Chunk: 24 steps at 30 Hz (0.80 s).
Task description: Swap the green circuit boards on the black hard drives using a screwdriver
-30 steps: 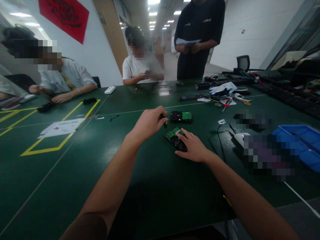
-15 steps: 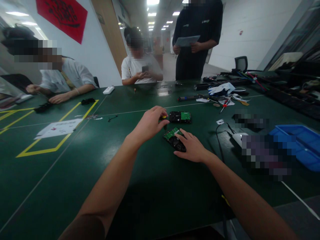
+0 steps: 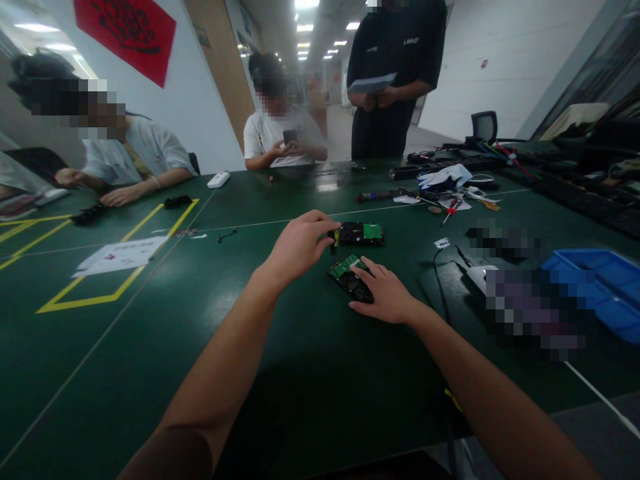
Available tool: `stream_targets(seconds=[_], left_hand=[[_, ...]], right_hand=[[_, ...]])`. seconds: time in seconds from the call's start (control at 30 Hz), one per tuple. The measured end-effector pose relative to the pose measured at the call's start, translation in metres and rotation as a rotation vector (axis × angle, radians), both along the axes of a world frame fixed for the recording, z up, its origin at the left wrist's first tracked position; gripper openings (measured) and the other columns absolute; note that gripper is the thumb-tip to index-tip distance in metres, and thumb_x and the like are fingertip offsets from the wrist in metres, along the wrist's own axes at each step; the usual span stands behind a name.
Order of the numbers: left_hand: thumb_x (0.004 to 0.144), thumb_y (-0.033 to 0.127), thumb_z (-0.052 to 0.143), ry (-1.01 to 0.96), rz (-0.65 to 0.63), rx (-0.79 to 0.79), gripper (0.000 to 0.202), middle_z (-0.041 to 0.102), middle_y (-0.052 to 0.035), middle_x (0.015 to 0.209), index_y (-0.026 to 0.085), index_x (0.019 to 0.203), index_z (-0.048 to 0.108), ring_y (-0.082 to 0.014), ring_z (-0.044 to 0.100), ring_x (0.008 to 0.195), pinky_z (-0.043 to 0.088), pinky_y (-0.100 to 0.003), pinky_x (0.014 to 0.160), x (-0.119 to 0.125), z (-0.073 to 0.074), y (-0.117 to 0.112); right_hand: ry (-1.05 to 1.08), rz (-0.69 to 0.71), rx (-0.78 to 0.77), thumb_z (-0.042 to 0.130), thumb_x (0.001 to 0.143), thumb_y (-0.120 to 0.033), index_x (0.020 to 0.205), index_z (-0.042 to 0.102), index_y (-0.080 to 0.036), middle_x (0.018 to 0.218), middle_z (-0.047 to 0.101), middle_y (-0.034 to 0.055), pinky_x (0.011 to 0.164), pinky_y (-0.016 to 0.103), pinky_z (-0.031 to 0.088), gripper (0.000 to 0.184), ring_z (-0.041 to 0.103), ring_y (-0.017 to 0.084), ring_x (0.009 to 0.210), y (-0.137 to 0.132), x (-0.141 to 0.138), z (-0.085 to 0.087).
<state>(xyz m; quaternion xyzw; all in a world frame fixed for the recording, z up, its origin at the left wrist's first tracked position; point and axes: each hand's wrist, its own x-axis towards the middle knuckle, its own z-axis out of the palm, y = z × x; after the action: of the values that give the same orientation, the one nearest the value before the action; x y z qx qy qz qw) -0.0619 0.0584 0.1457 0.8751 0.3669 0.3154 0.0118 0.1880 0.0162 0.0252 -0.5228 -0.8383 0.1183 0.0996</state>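
My left hand (image 3: 299, 245) is closed around a small screwdriver (image 3: 334, 241) with a black and yellow handle, held just above the green table (image 3: 150, 347). My right hand (image 3: 385, 293) lies flat with fingers spread on a black hard drive (image 3: 347, 275), whose green circuit board faces up. The screwdriver's tip hangs close to the drive's far left corner. A second hard drive (image 3: 362, 233) with a green board lies just behind, near my left fingers.
Blue trays (image 3: 600, 280) and a white device with a black cable (image 3: 440, 273) sit at the right. Tools and papers (image 3: 445, 193) lie farther back. Two people sit at the table's far left side, another stands behind holding paper. Yellow tape (image 3: 120, 287) frames a sheet at left.
My left hand has turned the screwdriver slightly in its fingers and stayed in place. My right hand has kept still on the drive. The standing person has shifted the paper.
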Motion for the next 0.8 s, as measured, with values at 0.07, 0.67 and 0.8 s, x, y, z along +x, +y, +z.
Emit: stream_targets(seconds=[0.07,0.67,0.8], left_hand=[[0.092,0.014,0.067,0.010,-0.020,-0.001,0.032,0.073,-0.0093,0.122,0.020,0.123,0.072,-0.0241,0.069,0.114,0.054,-0.044,0.105,0.0007,0.0009,-0.0005],[0.091,0.023,0.072,-0.124,-0.002,-0.062,0.016,0.071,-0.0089,0.111,0.018,0.104,0.065,-0.0194,0.070,0.098,0.058,-0.036,0.090,0.0080,-0.0065,0.0004],[0.091,0.024,0.072,-0.114,0.000,-0.072,0.020,0.070,-0.0091,0.111,0.017,0.109,0.066,-0.0191,0.069,0.095,0.058,-0.036,0.089,0.0075,-0.0068,0.0014]], right_hand=[[-0.002,-0.001,-0.004,0.057,0.083,-0.079,0.160,0.037,-0.028,0.172,0.018,0.0129,0.118,0.061,0.028,0.094,0.028,0.044,0.151,0.0002,0.0002,-0.0005],[-0.018,0.002,0.004,0.058,0.083,-0.077,0.161,0.037,-0.026,0.171,0.020,0.0148,0.118,0.061,0.029,0.095,0.029,0.045,0.150,-0.0005,-0.0015,0.0011],[-0.017,-0.002,0.005,0.058,0.083,-0.078,0.161,0.037,-0.027,0.171,0.020,0.0141,0.118,0.061,0.029,0.095,0.030,0.045,0.150,-0.0008,-0.0011,0.0016]])
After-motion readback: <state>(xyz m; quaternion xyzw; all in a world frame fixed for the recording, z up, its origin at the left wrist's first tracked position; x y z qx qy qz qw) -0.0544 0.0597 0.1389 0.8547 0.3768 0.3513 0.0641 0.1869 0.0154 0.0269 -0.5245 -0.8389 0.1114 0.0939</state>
